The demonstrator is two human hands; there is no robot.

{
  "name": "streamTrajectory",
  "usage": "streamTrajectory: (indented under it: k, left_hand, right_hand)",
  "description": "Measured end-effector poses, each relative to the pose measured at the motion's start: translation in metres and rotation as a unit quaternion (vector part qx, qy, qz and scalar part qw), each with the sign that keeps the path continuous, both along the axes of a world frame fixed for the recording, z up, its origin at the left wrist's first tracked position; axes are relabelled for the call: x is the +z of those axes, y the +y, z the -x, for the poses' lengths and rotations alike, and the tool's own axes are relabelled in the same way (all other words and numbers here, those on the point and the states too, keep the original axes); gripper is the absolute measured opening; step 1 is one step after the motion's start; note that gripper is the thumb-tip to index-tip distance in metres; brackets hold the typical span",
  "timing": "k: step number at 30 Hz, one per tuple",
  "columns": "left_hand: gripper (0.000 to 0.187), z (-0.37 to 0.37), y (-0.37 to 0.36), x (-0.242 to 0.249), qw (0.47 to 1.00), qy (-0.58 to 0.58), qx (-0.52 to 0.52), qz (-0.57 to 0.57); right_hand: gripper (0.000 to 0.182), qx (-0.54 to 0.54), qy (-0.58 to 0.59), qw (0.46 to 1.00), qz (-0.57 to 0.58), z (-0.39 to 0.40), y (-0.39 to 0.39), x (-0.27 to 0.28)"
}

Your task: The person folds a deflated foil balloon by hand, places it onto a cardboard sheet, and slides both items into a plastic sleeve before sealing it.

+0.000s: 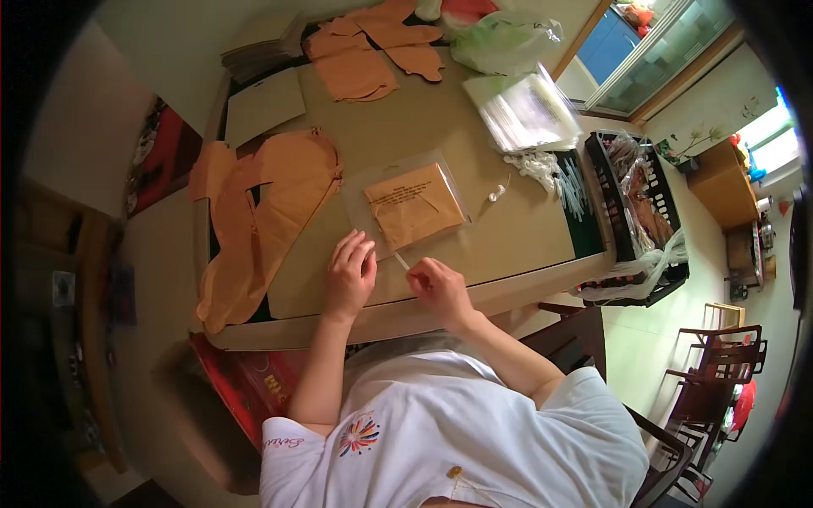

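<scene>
On the table lies a clear plastic bag with a folded orange cloth inside and dark print over it. My left hand rests at the bag's near left corner, its fingers slightly bent and apart, holding nothing I can see. Close by on the right, my right hand is closed in a pinch on a thin white strip that reaches to the bag's near edge. A small white item lies to the right of the bag.
Orange cloth pieces lie at the left, with more at the back. Clear bags, white strings and pale strips sit at the right. A black crate stands beyond the table's right edge.
</scene>
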State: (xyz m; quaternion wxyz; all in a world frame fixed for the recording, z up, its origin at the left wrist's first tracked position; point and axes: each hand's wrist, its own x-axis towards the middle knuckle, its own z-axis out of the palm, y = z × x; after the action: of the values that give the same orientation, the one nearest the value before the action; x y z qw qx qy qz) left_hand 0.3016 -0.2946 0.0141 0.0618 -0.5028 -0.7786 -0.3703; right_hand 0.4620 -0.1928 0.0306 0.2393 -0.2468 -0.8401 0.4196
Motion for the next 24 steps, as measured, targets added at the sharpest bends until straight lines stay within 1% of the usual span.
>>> streamTrajectory:
  k: [1,4,5,6,7,9,10,12,13,15,18,19,22,24]
  left_hand:
    - [0.023,0.001,0.001,-0.004,1.000,0.008,0.000,-0.004]
    - [0.028,0.002,-0.002,-0.010,1.000,-0.021,-0.008,-0.012]
    - [0.031,0.001,-0.004,-0.009,0.999,-0.040,-0.013,0.003]
    - [0.034,-0.001,-0.006,-0.002,0.998,-0.058,-0.017,0.015]
    - [0.037,-0.003,-0.007,0.005,0.996,-0.076,-0.021,0.028]
    - [0.044,-0.006,-0.006,0.013,0.997,-0.068,-0.034,0.025]
    - [0.048,-0.009,-0.007,0.014,0.997,-0.067,-0.041,0.025]
    - [0.050,-0.005,-0.003,0.001,0.998,-0.048,-0.027,0.015]
    - [0.051,-0.003,0.000,-0.005,0.999,-0.037,-0.019,0.009]
    - [0.051,-0.002,0.005,-0.007,0.999,-0.027,-0.001,0.021]
    - [0.051,0.002,0.011,-0.006,0.999,0.024,0.033,0.025]
    - [0.050,0.000,0.012,-0.007,0.998,0.043,0.043,0.027]
    - [0.049,0.001,0.012,-0.010,0.998,0.033,0.043,0.008]
    - [0.049,0.002,0.013,-0.010,0.999,0.018,0.038,0.009]
  right_hand:
    - [0.008,-0.003,0.009,1.000,-0.009,0.011,-0.003,-0.004]
    - [0.010,-0.022,0.009,0.999,-0.045,0.038,-0.005,-0.004]
    - [0.011,-0.028,0.007,0.998,-0.059,0.044,-0.005,-0.001]
    - [0.009,-0.027,0.004,1.000,-0.015,0.043,-0.005,0.015]
    - [0.008,-0.025,0.022,0.999,-0.023,0.040,0.000,0.017]
    - [0.007,-0.023,0.052,0.998,-0.040,0.027,0.019,0.022]
    - [0.008,-0.043,0.054,0.997,-0.037,0.025,0.033,0.018]
    - [0.013,-0.097,0.022,0.976,-0.193,0.021,0.066,0.025]
    - [0.017,-0.126,0.014,0.969,-0.214,0.024,0.083,0.020]
    - [0.025,-0.182,0.003,0.949,-0.256,0.029,0.114,-0.008]
    - [0.039,-0.047,-0.041,0.974,-0.219,0.022,0.130,-0.036]
    - [0.041,-0.040,-0.053,0.969,-0.237,0.020,0.120,-0.030]
    - [0.047,-0.047,-0.090,0.955,-0.279,0.018,0.099,-0.021]
    - [0.045,-0.059,-0.093,0.933,-0.342,0.023,0.091,-0.015]
